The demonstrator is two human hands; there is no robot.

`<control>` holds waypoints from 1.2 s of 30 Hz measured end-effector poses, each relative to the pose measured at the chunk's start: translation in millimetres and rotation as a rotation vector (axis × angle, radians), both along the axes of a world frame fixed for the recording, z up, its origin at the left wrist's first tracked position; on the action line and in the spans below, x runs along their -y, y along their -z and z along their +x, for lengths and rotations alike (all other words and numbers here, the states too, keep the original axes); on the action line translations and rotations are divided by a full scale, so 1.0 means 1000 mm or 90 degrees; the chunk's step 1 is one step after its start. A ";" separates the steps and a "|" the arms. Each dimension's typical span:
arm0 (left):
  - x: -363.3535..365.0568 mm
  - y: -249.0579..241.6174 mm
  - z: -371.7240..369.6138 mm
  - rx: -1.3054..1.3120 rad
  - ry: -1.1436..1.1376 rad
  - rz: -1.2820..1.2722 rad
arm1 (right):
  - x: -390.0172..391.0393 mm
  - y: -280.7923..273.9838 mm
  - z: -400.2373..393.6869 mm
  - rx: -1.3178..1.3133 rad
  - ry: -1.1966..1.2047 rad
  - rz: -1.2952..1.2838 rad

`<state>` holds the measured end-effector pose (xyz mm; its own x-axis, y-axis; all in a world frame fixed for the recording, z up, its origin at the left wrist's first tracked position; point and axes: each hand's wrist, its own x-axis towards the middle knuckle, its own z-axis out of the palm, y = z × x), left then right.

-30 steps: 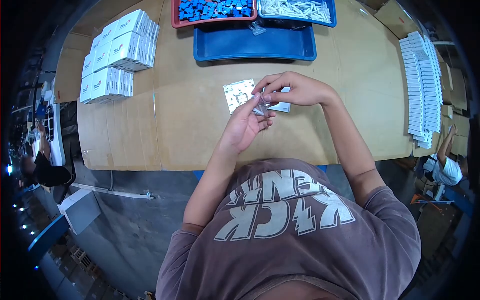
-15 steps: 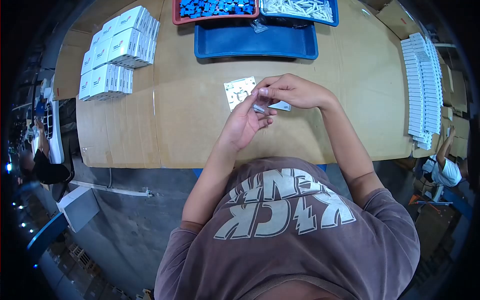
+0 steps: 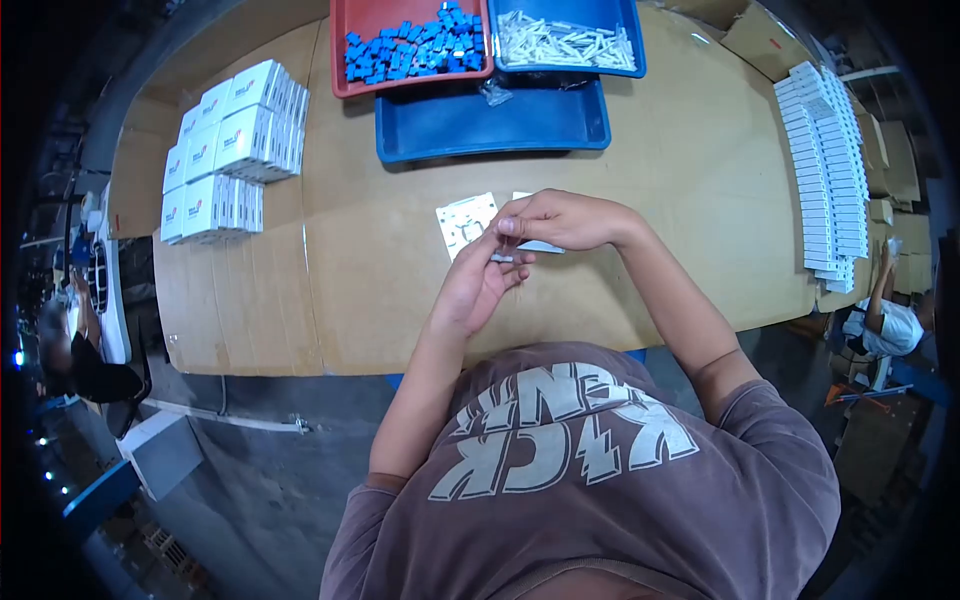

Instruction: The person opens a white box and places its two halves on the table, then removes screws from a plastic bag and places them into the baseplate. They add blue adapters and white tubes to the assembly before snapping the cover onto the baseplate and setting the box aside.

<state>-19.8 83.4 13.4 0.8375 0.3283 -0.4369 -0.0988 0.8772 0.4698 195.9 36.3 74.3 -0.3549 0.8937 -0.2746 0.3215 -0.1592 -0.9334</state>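
Note:
My left hand (image 3: 472, 290) is turned palm up, with thumb and fingertips closed on a small clear plastic bag (image 3: 503, 257) that has a whitish piece in it. From above, my right hand (image 3: 572, 219) pinches at the same bag, its fingertips touching those of the left; the fingers partly hide the contents. Behind the left fingers lies a white printed sheet (image 3: 466, 222) with small dark drawings. A white flat item (image 3: 541, 247), perhaps a small box, shows partly beneath the right hand.
A red tray (image 3: 340, 60) of blue pieces and a blue tray (image 3: 640, 55) of white sticks stand at the back. Before them is another blue tray (image 3: 490, 152). White boxes are stacked left (image 3: 215, 150) and right (image 3: 825, 180). People sit at both sides.
The camera view has tilted, so the table and trays appear lower. Both hands stay together at the bag, which is now more hidden by the fingers.

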 end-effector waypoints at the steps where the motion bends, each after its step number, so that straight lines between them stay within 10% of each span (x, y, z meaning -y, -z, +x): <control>1: 0.000 -0.003 0.001 0.000 0.000 0.006 | 0.001 0.002 0.002 -0.089 0.032 -0.048; 12: -0.001 -0.014 0.000 0.018 -0.011 -0.055 | -0.050 -0.015 0.134 0.479 0.583 0.284; 20: 0.001 -0.011 -0.002 0.012 -0.003 -0.062 | -0.081 0.004 0.175 0.678 0.521 0.177; 32: 0.000 -0.012 0.000 0.010 -0.006 -0.066 | -0.084 0.005 0.170 0.670 0.600 0.327; 36: -0.003 -0.011 0.000 0.032 -0.020 -0.094 | -0.074 -0.034 0.149 -0.075 0.623 0.367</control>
<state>-19.8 86.9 24.3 0.8497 0.2901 -0.4402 -0.1475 0.9325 0.3297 345.3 110.4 108.4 0.5669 0.7835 0.2545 0.2003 0.1686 -0.9651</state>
